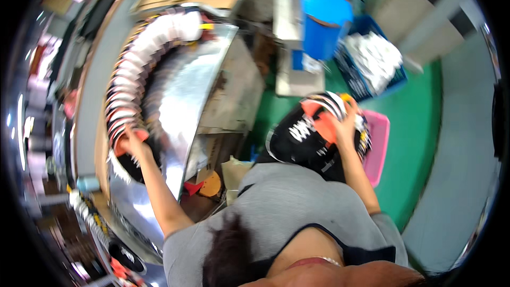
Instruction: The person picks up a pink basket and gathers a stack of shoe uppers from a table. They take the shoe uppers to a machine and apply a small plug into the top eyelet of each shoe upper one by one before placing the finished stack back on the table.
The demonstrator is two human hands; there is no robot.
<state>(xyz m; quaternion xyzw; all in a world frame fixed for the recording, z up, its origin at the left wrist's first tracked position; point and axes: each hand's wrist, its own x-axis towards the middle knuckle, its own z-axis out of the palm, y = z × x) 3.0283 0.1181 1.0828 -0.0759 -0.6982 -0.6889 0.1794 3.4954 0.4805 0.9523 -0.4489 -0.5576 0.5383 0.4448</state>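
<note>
A long curved row of nested black, white and orange pieces (127, 74), which look like shoe uppers, lies on the metal-topped table at my left. My left hand (133, 143) is at its near end, the fingers closed on the orange edge of the last piece. Over my lap rests a bundle of black shoe uppers (297, 138) with orange linings and white zigzag marks like laces. My right hand (344, 125) grips the bundle at its orange and white opening, thumb inside. Blur hides the finer detail of both hands' fingertips.
A shiny metal tabletop (183, 101) runs along my left. Ahead stand a blue bucket (324, 32) and a dark blue crate (401, 81) of white material. A pink bin (378, 143) sits on the green floor at my right. Cardboard boxes (234, 90) stand beside the table.
</note>
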